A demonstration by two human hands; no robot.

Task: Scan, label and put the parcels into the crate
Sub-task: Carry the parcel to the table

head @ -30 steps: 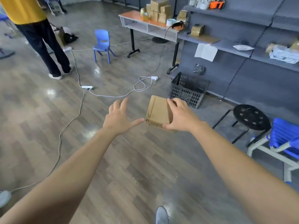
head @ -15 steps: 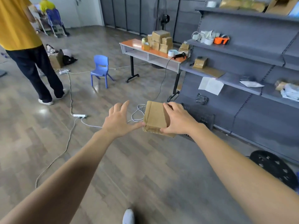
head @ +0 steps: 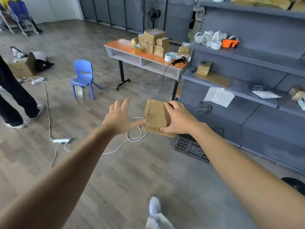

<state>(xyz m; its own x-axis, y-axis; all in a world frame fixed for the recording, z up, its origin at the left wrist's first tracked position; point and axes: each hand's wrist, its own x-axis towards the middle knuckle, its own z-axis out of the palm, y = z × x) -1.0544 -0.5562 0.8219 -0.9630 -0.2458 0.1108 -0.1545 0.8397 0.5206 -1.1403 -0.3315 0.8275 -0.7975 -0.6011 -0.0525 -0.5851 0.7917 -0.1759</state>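
Observation:
My right hand [head: 179, 119] grips a brown cardboard parcel [head: 155, 116] from its right side, holding it out in front of me above the floor. My left hand [head: 119, 118] is spread open beside it, the thumb tip touching the parcel's lower left corner. Just under the parcel and my right forearm stands the dark plastic crate [head: 189, 148] on the floor, largely hidden. Ahead, an orange-topped table [head: 122, 45] carries a stack of parcels [head: 153, 41], a roll of labels [head: 168, 57] and a black handheld scanner [head: 179, 61].
Grey shelving [head: 247, 52] runs along the right with tape rolls, paper and packets. White cables and a power strip [head: 61, 140] lie across the wooden floor. A small blue chair [head: 83, 76] stands left of the table. A person's legs [head: 14, 100] are at far left.
The view has tilted up and moved closer to the table and shelving. Both hands keep the same pose around the parcel; the crate now lies under my right forearm.

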